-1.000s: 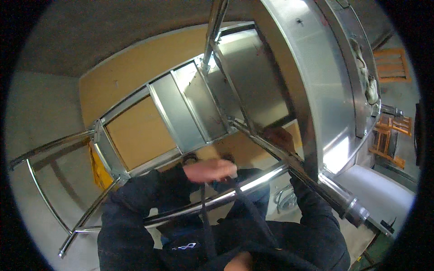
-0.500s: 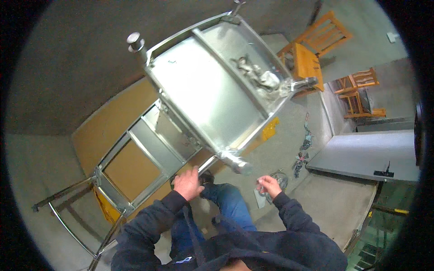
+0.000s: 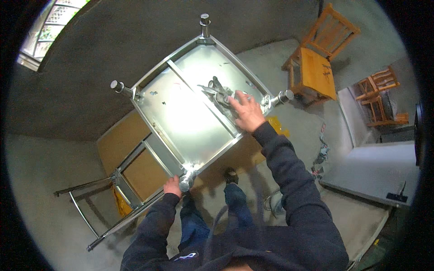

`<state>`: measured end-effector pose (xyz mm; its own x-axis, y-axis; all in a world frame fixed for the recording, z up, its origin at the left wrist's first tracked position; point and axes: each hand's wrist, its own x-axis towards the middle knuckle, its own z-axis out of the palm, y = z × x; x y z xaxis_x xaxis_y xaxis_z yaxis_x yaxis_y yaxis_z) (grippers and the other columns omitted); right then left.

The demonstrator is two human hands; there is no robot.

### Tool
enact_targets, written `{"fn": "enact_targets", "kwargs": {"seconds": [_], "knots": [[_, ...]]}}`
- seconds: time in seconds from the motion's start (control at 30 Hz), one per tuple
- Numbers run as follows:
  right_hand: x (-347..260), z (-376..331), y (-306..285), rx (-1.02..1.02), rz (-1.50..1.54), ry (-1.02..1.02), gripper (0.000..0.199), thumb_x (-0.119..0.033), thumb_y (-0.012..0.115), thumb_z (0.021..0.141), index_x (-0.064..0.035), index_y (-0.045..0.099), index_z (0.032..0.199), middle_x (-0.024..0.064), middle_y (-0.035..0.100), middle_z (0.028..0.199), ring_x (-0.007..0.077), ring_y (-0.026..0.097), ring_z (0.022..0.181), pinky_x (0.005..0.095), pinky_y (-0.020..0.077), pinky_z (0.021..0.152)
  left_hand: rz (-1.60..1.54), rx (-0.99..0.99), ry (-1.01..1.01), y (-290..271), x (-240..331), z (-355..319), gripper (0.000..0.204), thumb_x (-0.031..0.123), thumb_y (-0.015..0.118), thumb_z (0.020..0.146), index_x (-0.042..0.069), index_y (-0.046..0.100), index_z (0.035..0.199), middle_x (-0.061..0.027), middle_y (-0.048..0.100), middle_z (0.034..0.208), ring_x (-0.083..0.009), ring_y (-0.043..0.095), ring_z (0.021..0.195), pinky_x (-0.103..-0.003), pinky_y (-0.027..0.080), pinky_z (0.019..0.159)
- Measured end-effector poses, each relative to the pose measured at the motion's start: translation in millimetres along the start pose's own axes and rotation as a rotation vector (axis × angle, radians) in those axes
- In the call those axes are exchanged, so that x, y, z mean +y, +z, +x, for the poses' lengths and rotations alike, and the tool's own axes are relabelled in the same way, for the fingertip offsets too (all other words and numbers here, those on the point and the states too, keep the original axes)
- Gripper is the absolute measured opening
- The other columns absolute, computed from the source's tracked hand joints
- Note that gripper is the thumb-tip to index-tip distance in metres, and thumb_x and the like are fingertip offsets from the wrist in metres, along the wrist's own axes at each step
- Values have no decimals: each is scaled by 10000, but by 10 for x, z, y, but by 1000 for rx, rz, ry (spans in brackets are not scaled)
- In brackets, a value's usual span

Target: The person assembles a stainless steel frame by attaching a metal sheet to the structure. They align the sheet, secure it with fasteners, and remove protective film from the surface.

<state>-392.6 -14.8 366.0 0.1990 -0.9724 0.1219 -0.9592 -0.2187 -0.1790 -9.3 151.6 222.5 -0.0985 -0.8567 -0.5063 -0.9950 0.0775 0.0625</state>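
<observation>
A metal table [image 3: 181, 122] lies upside down in front of me, its capped legs sticking up at the corners. On its underside, beyond a crossbar, lies a bunch of grey work gloves [image 3: 220, 95]. My right hand [image 3: 247, 113] is over the near end of the gloves, its fingers bent onto them; their tips are partly hidden. My left hand [image 3: 172, 186] is closed at the metal frame [image 3: 151, 202], beside the table's near corner leg [image 3: 186, 180]. What lies under its fingers is partly hidden.
Brown board [image 3: 120, 140] lies below the metal frame. A wooden chair [image 3: 316, 70] stands at the far right, with more wooden chairs [image 3: 377, 97] beyond it. Yellow plastic [image 3: 278, 126] and scraps [image 3: 322, 151] lie on the floor. A grey panel [image 3: 370, 174] is at right.
My right hand has moved forward from near my knee to the gloves. My left hand has moved slightly left. The upturned table appears lower and farther left as the view has shifted.
</observation>
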Motion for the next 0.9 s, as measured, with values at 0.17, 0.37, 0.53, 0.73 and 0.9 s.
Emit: {"fn": "enact_targets", "kwargs": {"seconds": [0.17, 0.37, 0.53, 0.73, 0.9], "knots": [[215, 249, 571, 86, 230, 25, 256, -60, 557, 691, -95, 523, 942, 133, 508, 955, 339, 540, 830, 446, 469, 689, 42, 10, -49, 31, 93, -1, 373, 172, 534, 755, 148, 465, 1121, -133, 547, 1004, -326, 536, 968, -447, 413, 762], [85, -501, 208, -174, 1272, 193, 272, -126, 624, 700, -31, 559, 946, 86, 570, 862, 208, 541, 775, 330, 455, 701, -797, 166, -184, 503, -217, 209, 361, 211, 597, 750, 122, 524, 1093, -114, 561, 969, -274, 563, 900, -377, 454, 772], [552, -1694, -238, -470, 1695, 650, 306, -181, 686, 719, -28, 585, 963, 36, 592, 890, 110, 541, 818, 273, 443, 728, -387, 141, -299, 494, 377, -208, 428, 139, 600, 745, 69, 499, 1155, -187, 497, 1157, -333, 484, 1051, -415, 366, 911], [2208, -1525, -1253, 151, 1480, 987, 236, -173, 652, 790, -41, 586, 975, 40, 608, 880, 149, 589, 800, 313, 495, 696, -572, 222, -55, 265, 669, -651, 370, 80, 601, 719, 26, 546, 1081, -198, 521, 1081, -360, 478, 1019, -411, 353, 921], [4024, -1224, -1833, 561, 1087, 1175, 423, -269, 644, 798, 7, 501, 1085, 77, 574, 861, 143, 558, 653, 321, 500, 542, -985, -106, -313, 1380, -52, -135, 288, 108, 657, 743, 36, 565, 1006, -132, 532, 966, -245, 540, 827, -379, 462, 695]]}}
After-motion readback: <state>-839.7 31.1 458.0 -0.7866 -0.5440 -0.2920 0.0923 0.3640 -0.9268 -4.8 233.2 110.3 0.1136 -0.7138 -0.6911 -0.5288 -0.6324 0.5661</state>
